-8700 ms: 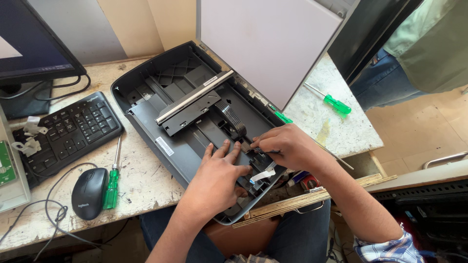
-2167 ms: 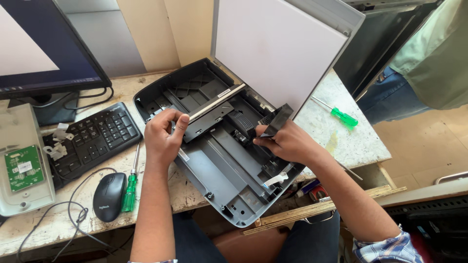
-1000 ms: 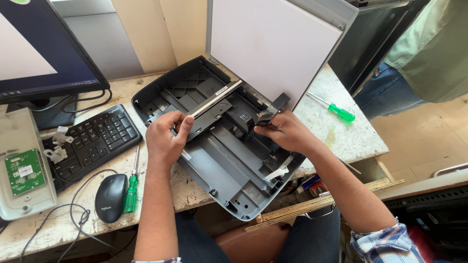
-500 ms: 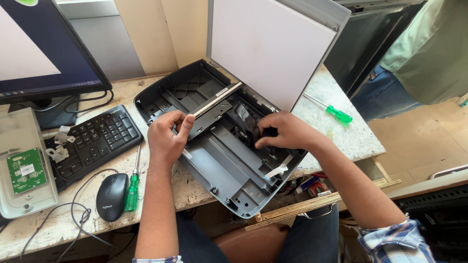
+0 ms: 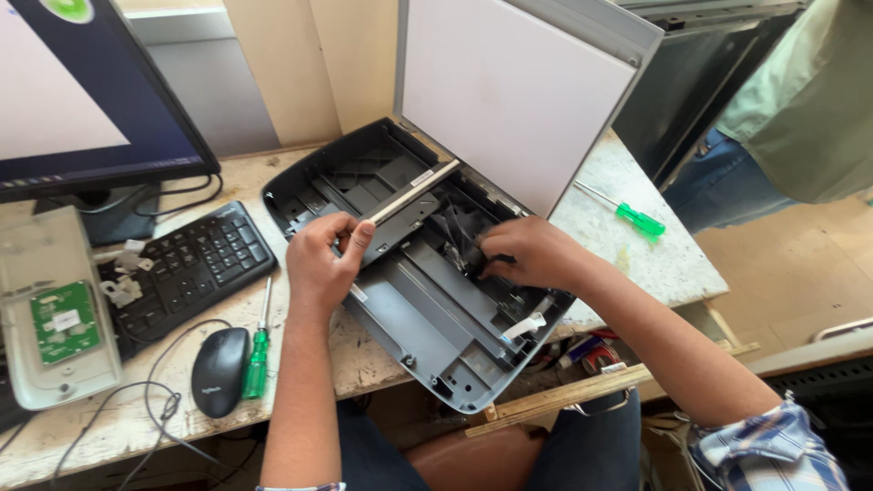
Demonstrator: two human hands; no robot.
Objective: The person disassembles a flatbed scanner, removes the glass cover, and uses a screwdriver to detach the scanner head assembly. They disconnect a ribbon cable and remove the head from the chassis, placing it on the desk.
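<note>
An opened grey scanner body (image 5: 427, 318) lies on the stone-topped desk (image 5: 637, 264), its white-lined lid (image 5: 509, 91) standing upright behind it. My left hand (image 5: 323, 259) grips the near end of the long silver scan bar (image 5: 414, 191) that crosses the tray. My right hand (image 5: 527, 255) reaches into the middle of the tray, fingers closed on a small black part (image 5: 473, 255) beside the bar; what exactly it holds is hidden by the fingers. A white flat ribbon cable (image 5: 523, 325) sticks up near the tray's right edge.
A black keyboard (image 5: 195, 264), black mouse (image 5: 218, 371) and green-handled screwdriver (image 5: 257, 355) lie left of the scanner. A second green screwdriver (image 5: 627, 214) lies at the right. A monitor (image 5: 82, 100) stands back left, beside an open casing with a green circuit board (image 5: 59, 323). Another person (image 5: 791, 100) stands at the right.
My right hand has lowered from above the scanner, where it held a black piece, down into the tray's middle. My left hand stays on the scan bar's end.
</note>
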